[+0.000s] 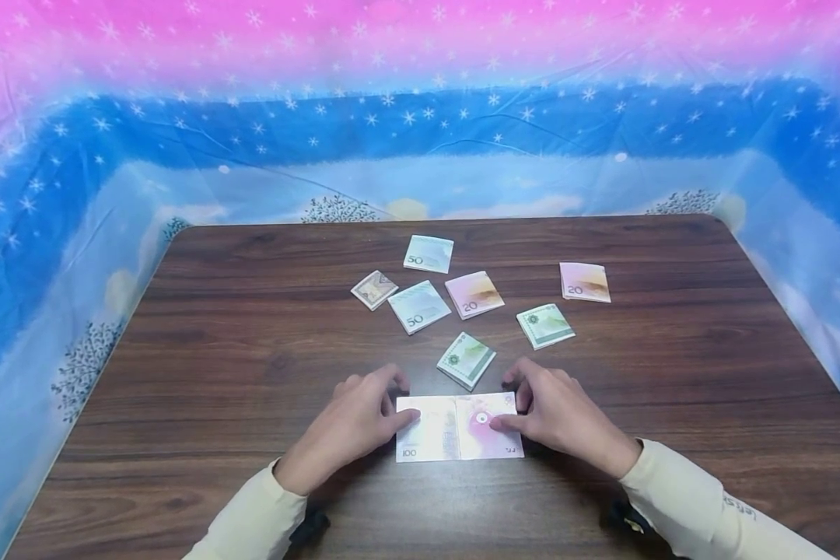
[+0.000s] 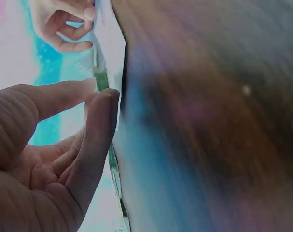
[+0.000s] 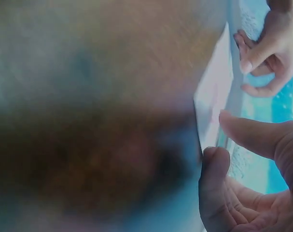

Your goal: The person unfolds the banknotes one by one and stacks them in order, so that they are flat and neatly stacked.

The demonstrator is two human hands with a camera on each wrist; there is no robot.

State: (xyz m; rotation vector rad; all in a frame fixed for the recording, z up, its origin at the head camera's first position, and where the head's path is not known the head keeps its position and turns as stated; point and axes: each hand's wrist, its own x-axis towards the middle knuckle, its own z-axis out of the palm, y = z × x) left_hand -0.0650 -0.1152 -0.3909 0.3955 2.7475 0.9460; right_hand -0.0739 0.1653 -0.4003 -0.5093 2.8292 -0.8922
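Note:
A pink 100 banknote (image 1: 430, 447), spread out with a crease across its middle, lies on the wooden table before me. My left hand (image 1: 357, 416) is at its left end, thumb on the face and the other fingers bent beyond the upper left corner. At the right end, the thumb of my right hand (image 1: 556, 404) rests on the pink half, its other fingers bent near the upper right corner. A gap shows between thumb and forefinger in the right wrist view. A folded green banknote (image 1: 467, 362) lies just beyond the spread one.
Farther back lie more folded notes: a green one (image 1: 546, 324), two 20 notes (image 1: 474, 294) (image 1: 585, 281), two 50 notes (image 1: 420, 307) (image 1: 428, 254) and a small brownish note (image 1: 374, 289). A snowflake-patterned cloth (image 1: 420, 124) hangs around the table (image 1: 252, 311).

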